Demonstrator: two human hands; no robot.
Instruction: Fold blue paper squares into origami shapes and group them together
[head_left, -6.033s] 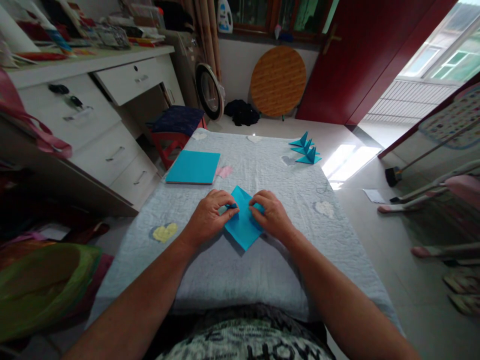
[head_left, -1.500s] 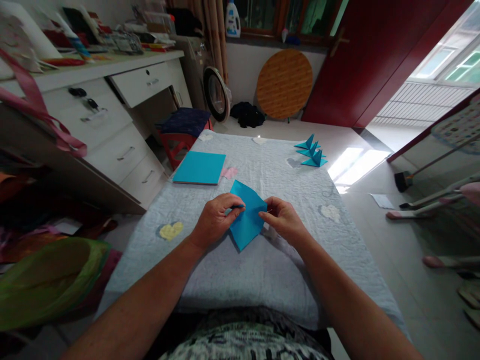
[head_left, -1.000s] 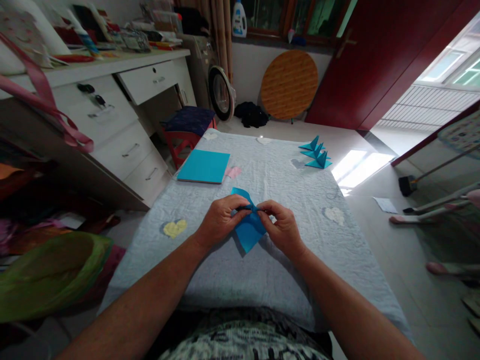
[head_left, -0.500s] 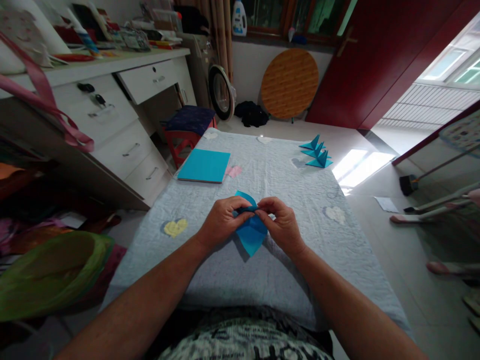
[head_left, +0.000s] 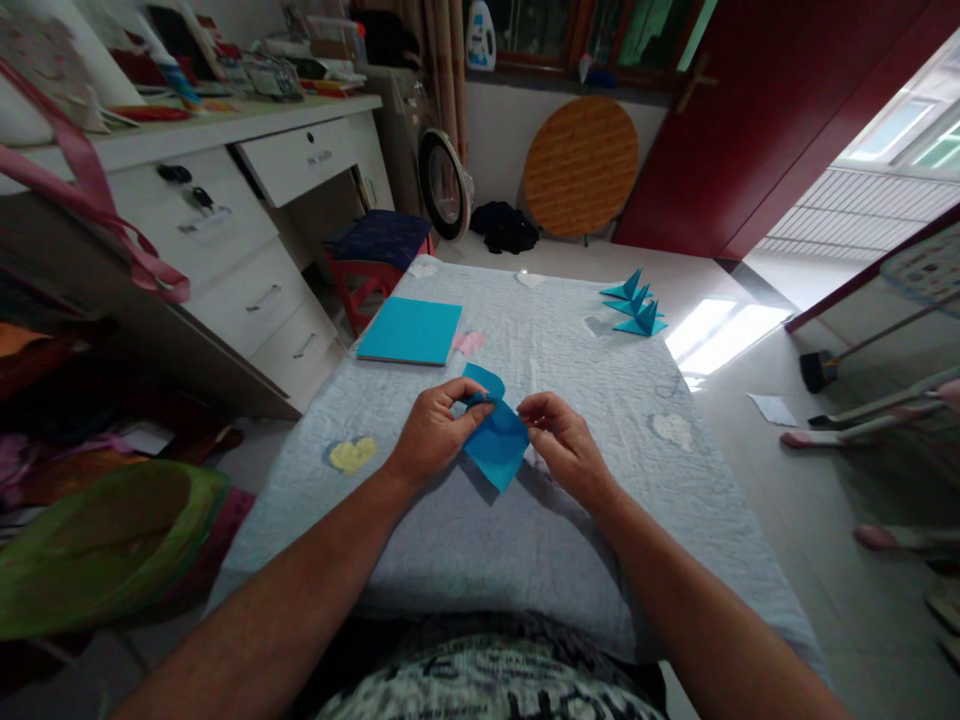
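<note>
A sheet of blue origami paper (head_left: 496, 446), partly folded and bent, is held just above the cloth in front of me. My left hand (head_left: 439, 425) pinches it between thumb and fingers near its upper left part. Close by the paper's right edge is my right hand (head_left: 564, 440), its thumb and index finger curved and a little apart; whether the thumb touches the edge is hard to see. Beyond my left hand lies a flat stack of blue paper (head_left: 411, 331). Several folded blue paper shapes with upright points (head_left: 641, 318) stand at the far right of the table.
A pale quilted cloth with heart patches covers the table (head_left: 600, 560). A red stool (head_left: 382, 245) with a dark cushion stands past its far left corner. White drawers (head_left: 225, 260) line the left side, and a green-lined basket (head_left: 105, 545) sits on the floor at lower left.
My right hand's pinch at the paper's middle has come apart, and the hand has shifted slightly right. The paper has opened out and tilted, while my left hand keeps hold of it.
</note>
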